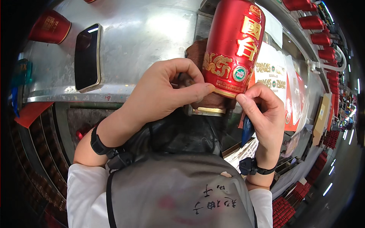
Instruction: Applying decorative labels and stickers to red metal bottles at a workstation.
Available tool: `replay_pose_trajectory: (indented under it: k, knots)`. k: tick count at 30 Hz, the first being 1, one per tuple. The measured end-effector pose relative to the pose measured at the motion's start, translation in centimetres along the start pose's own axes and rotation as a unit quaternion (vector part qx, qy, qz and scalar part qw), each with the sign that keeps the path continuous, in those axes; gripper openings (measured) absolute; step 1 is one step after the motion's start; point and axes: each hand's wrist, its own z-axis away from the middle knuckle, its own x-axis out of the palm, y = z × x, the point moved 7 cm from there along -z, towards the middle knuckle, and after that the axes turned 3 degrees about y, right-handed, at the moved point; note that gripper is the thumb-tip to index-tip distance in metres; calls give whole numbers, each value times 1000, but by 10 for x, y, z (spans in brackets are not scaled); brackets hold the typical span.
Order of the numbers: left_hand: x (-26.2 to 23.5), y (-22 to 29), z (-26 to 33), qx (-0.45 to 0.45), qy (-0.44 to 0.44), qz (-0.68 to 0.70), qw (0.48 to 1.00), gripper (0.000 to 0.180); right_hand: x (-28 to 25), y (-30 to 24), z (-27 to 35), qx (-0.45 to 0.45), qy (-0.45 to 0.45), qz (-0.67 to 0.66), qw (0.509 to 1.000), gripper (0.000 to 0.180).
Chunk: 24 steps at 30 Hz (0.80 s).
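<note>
A glossy red bottle (232,45) with raised gold characters, gold dragon decoration and a round green-and-white emblem lies tilted on a brown cloth (197,51), its gold-rimmed end toward me. My left hand (167,87) is closed, with its thumb on the left of that end and its index finger curled beside the cloth. At the right corner of the same end, my right hand (266,112) pinches thumb and index finger against the edge. A dark blue pointed tool (247,131) sticks out below the right palm; its grip there is hidden.
On the metal table lie a black phone (87,57) and a red cup-shaped piece (50,26). Printed decal sheets (270,72) in gold and green sit to the right of the bottle. Red pieces (319,38) line a rack farther right. A dark apron (178,182) covers my lap.
</note>
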Motion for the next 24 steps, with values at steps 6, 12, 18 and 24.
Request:
replay_pose_trajectory:
  k: [6,12,18,24]
  knots:
    - [-21,-7,1,8,34,-63,997,19,-1,-1,-1,-9,3,18,1000,15]
    - [-14,15,5,257,116,-409,868,94,-2,-1,-2,-16,3,45,999,17]
    - [6,20,-4,344,109,-371,856,80,-6,3,-3,17,-17,43,999,13]
    - [9,28,9,368,143,-323,860,88,-19,38,-13,60,-76,-33,995,9]
